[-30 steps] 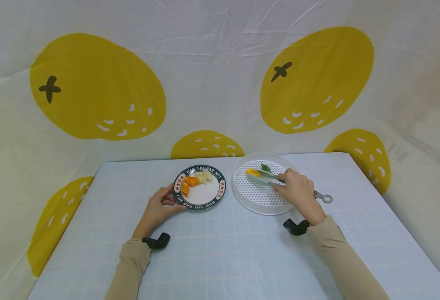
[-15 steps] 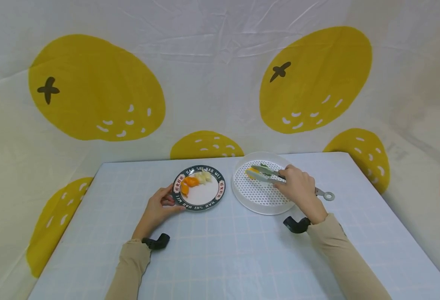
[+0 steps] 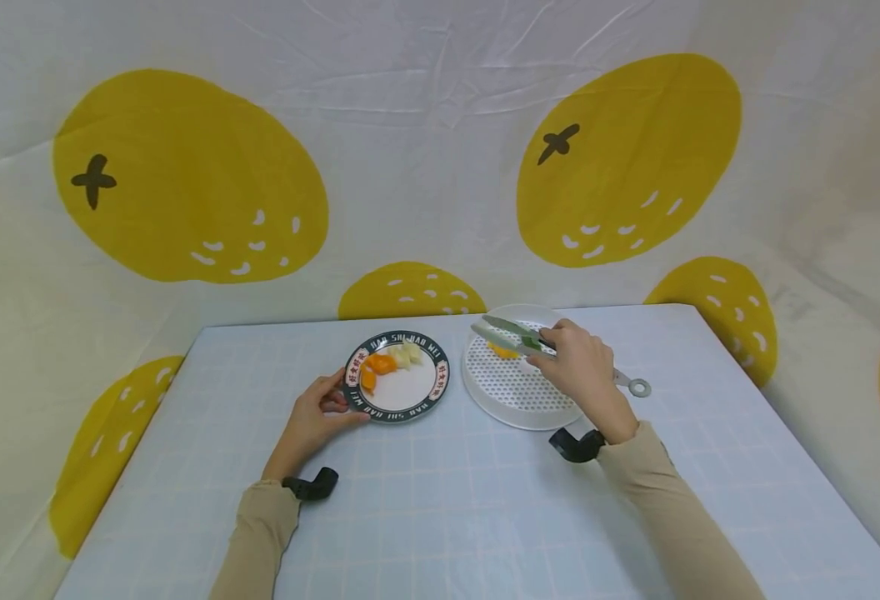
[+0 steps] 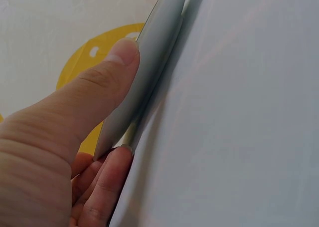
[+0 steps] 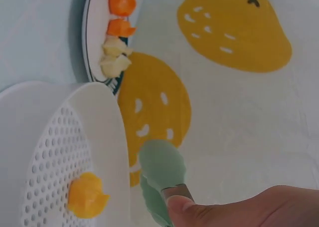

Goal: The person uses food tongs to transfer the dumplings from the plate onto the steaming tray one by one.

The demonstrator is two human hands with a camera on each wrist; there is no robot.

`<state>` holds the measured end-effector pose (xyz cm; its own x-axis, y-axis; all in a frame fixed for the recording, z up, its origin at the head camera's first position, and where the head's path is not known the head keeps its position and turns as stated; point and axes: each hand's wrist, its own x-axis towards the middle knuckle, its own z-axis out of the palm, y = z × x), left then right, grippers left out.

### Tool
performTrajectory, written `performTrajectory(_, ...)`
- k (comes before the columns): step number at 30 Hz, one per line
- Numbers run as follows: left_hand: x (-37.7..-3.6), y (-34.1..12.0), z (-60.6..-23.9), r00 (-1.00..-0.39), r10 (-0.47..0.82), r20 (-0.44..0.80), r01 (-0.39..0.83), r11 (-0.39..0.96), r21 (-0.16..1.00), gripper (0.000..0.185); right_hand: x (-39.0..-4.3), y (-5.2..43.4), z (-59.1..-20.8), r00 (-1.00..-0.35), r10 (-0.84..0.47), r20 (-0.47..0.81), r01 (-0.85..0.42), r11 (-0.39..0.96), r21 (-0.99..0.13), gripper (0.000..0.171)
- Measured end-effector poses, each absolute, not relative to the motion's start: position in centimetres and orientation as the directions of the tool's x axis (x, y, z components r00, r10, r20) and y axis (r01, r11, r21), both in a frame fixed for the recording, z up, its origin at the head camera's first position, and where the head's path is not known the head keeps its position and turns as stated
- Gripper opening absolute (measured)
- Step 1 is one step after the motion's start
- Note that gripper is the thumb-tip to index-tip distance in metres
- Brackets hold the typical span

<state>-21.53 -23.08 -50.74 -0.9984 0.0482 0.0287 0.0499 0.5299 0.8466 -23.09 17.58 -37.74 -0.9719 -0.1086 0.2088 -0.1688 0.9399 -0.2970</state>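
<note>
Right now the right hand (image 3: 578, 367) grips long grey-green metal tongs (image 3: 511, 336), tips empty, pointing left over the white holey plastic tray (image 3: 485, 398). Just below them lies the yellow fruit piece (image 3: 502, 350). The left hand (image 3: 318, 412) pinches the dark-rimmed round plate (image 3: 432, 393).

One wide view from the head, two close views from the wrists.

The head camera looks forward and down over the whole table (image 3: 440, 500). The left wrist camera sits tight against the plate (image 4: 154, 57) rim, edge-on. The right wrist camera looks past the tongs (image 5: 162, 179) across the strainer (image 5: 99, 152), sharing the plate (image 5: 92, 32) with the head view.
</note>
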Motion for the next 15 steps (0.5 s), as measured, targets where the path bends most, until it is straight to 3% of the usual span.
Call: performTrajectory(15,-21.5,-23.4,-50.8,-0.996,0.068,0.060,0.086,0.504,0.859,0.104,-24.7,12.8,-37.2,-0.954,-0.184,0.235,-0.255,0.912,-0.320,0.031)
